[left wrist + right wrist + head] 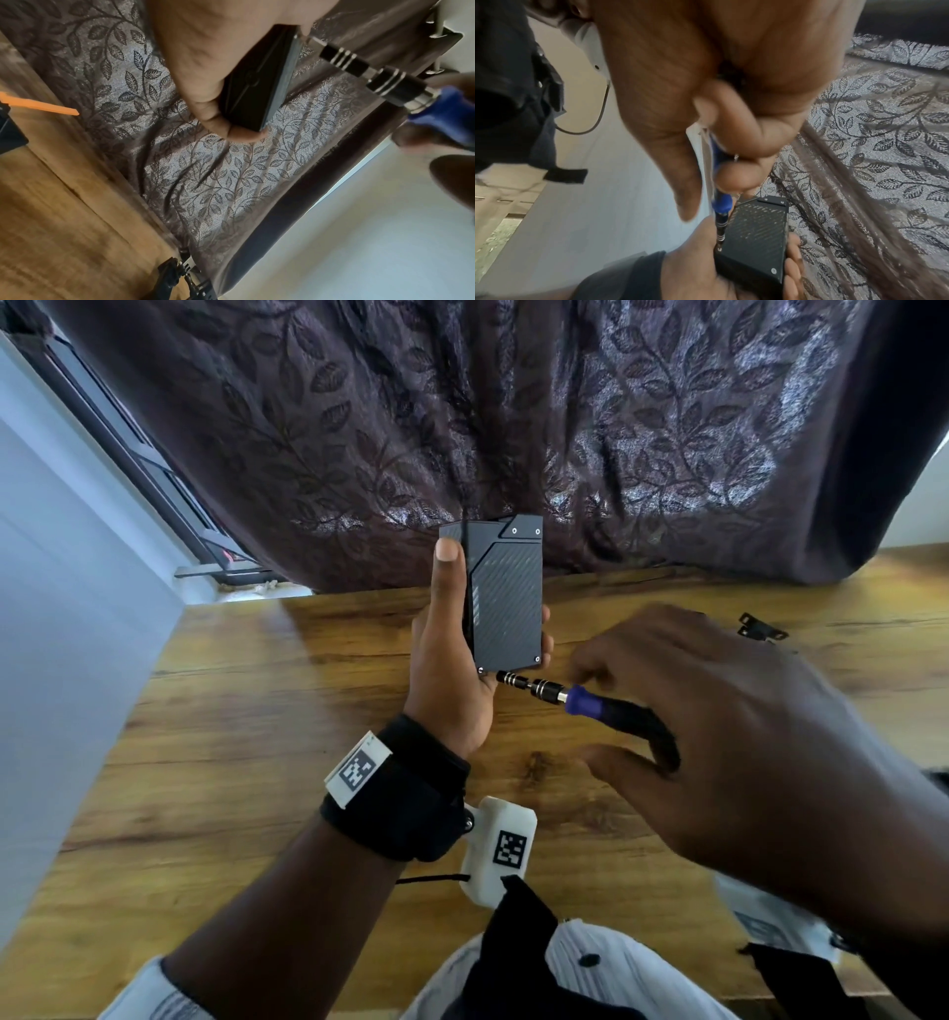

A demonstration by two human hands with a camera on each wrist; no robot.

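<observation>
Left hand (pixel 441 670) grips the upright black carbon-weave rectangular box (pixel 508 603); right hand (pixel 719 726) pinches the blue-handled black screwdriver (pixel 580 698), lying sideways into the box's bottom-left screw (pixel 480 669).

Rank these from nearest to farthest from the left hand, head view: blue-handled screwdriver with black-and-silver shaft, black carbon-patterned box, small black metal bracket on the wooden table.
1. Black carbon-patterned box: gripped in the left hand.
2. Blue-handled screwdriver: tip at the box's lower corner, beside the palm.
3. Small black metal bracket: far right on the wooden table, beyond the right hand.
</observation>
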